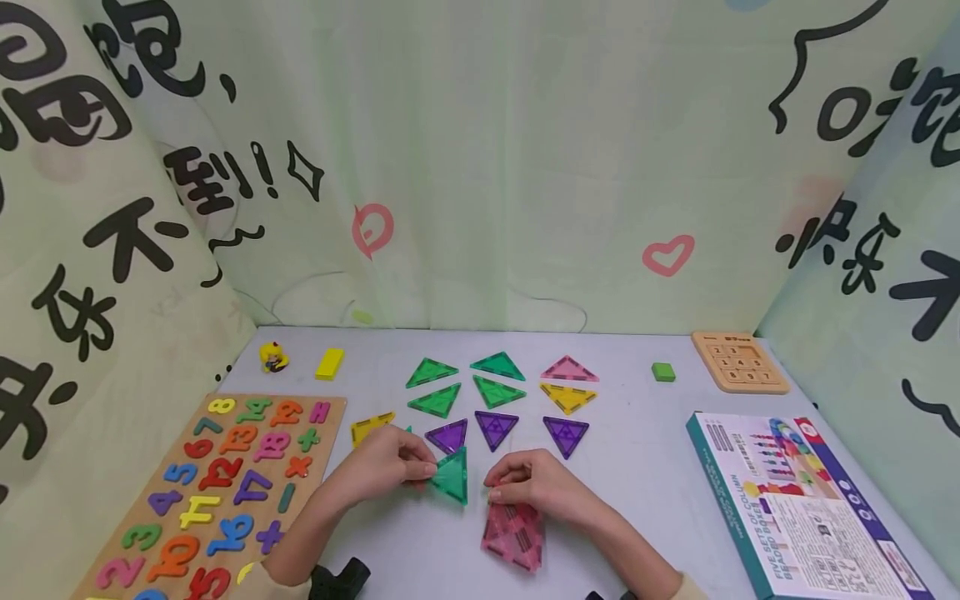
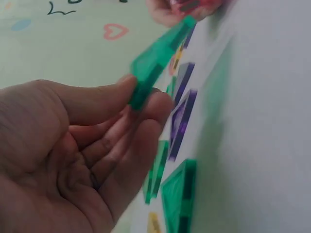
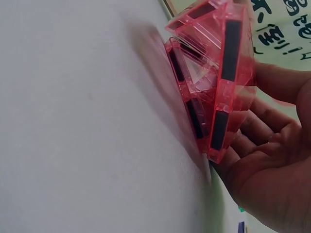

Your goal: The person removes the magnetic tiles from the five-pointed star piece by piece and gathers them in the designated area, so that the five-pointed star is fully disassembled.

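Observation:
My left hand (image 1: 426,472) pinches a teal-green triangle tile (image 1: 451,476) by one corner and holds it tilted just above the white table (image 1: 645,483). The left wrist view shows that tile (image 2: 155,60) between thumb and fingertips (image 2: 158,104). My right hand (image 1: 501,492) grips a stack of pink triangle tiles (image 1: 513,533) standing against the table; in the right wrist view the pink tiles (image 3: 216,82) lean on the fingers (image 3: 265,145). Purple tiles (image 1: 495,428) lie just beyond both hands.
Rows of green (image 1: 432,372), pink (image 1: 569,369) and yellow (image 1: 567,397) triangles lie mid-table. A wooden number board (image 1: 217,492) sits on the left, a printed box (image 1: 802,500) on the right. At the back are a sliding-number puzzle (image 1: 738,361), a green block (image 1: 663,372), a yellow block (image 1: 330,364) and a small figure (image 1: 273,357).

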Demonstrator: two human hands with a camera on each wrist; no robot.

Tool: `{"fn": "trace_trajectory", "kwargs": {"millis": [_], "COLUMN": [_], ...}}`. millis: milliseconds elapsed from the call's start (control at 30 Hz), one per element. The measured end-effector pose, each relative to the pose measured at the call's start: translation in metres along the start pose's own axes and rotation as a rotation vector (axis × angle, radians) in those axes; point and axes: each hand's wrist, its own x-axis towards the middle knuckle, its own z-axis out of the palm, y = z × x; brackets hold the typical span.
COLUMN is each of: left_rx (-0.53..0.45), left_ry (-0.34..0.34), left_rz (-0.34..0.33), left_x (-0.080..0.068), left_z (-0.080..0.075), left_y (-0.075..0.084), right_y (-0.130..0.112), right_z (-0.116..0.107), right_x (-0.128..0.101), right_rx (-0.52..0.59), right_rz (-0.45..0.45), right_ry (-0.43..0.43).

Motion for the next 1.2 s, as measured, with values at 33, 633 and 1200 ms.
{"fn": "trace_trajectory", "kwargs": {"millis": [33,633,1200], "left_rx": [0.003,0.339,0.03], "left_ry": [0.003,0.066,-0.126], "left_rz": [-0.011,0.018,0.175], "left_x": [-0.001,-0.007,0.012], "left_z": [-0.002,0.023,0.077], "left_y": [-0.001,0.013,0.03], "right_y": [-0.001,-0.003,0.005], "right_z": [0.0,-0.014,-0.028], "right_x": [0.0,-0.009,-0.034], "right_rx": [0.004,-0.081,-0.203], "right_rz": [-0.002,0.018,-0.028], "right_ry": [-0.002,-0.062,-0.121]}}
